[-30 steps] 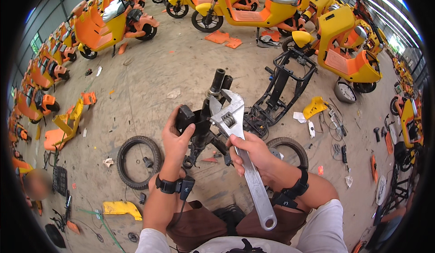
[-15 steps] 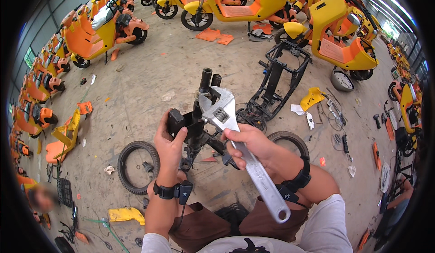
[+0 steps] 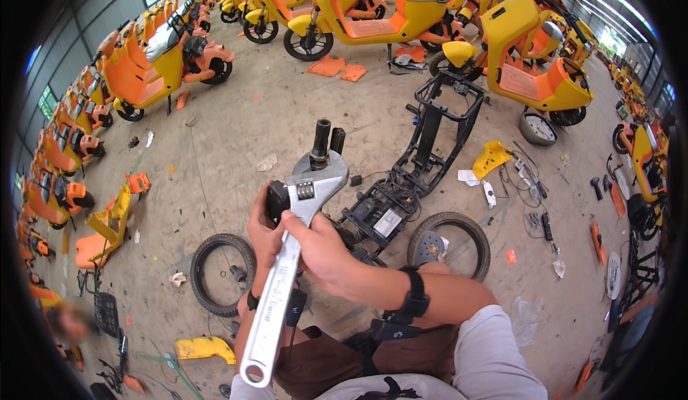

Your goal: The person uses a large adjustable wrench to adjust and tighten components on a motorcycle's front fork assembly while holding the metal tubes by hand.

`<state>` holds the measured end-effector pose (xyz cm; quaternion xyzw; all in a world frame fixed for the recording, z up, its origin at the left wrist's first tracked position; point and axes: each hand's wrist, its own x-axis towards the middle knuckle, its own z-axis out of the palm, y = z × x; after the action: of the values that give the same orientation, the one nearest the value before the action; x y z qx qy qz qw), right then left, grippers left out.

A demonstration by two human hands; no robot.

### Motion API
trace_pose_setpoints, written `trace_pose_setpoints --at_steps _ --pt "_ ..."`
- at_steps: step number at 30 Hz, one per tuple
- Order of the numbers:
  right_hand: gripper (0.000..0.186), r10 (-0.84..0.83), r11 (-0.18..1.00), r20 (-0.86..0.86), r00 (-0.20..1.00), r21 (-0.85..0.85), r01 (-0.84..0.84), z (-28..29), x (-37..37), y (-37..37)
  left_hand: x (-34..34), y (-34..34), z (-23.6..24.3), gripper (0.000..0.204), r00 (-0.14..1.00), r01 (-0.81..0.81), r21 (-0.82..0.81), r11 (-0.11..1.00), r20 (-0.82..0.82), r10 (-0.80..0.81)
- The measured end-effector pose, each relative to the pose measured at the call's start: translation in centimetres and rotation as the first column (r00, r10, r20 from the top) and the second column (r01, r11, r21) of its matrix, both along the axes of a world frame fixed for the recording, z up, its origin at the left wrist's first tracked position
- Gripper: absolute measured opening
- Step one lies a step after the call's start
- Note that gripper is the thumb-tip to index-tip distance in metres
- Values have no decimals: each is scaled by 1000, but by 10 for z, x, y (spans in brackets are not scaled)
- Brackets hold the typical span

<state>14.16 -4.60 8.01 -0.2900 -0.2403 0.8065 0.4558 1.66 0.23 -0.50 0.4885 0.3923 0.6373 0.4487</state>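
Observation:
My right hand (image 3: pixel 320 248) is wrapped round the upper handle of a large silver adjustable wrench (image 3: pixel 271 307). The wrench's jaw sits against the lower part of an upright black steering stem (image 3: pixel 321 138); whether the jaw grips it I cannot tell. A shorter dark tube (image 3: pixel 337 140) stands beside the stem. My left hand (image 3: pixel 265 234) holds a black block-shaped part (image 3: pixel 277 199) to the left of the wrench head. The wrench and my right hand hide most of what lies below the stem.
Beyond my hands lies a bare black scooter frame (image 3: pixel 433 131) with wiring. Tyres lie on the floor at left (image 3: pixel 202 292) and right (image 3: pixel 479 256). Yellow scooters (image 3: pixel 387 24) stand in rows behind. Yellow panels (image 3: pixel 493 158), cables and a hammer (image 3: pixel 596 187) lie about.
The wrench has swung round, its handle end going from lower right to lower left. My right hand has moved left with it, close beside my left hand.

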Motion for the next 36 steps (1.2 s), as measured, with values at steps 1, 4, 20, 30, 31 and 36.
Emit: trace_pose_setpoints --at_steps 1,4,20,30,31,36 --pt "20 10 1000 37 999 -18 -10 7 -3 -3 1 -5 4 70 991 43 18 999 124 -45" --pt "22 30 997 -55 998 -67 -34 7 -12 -7 -5 -7 7 69 997 58 15 998 42 -59" --pt "27 205 977 282 937 2 -214 -15 100 0 7 -12 20 61 997 -67 -26 997 -39 66" --pt "29 347 934 213 914 7 -356 -21 123 28 9 -12 20 60 996 -86 -37 996 -20 85" --pt "29 351 933 213 912 8 -361 -22 124 28 9 -12 19 60 996 -86 -39 996 -20 85" --pt "27 356 935 168 919 -62 -350 -17 106 21 15 -12 21 61 995 -100 -16 995 -33 99"
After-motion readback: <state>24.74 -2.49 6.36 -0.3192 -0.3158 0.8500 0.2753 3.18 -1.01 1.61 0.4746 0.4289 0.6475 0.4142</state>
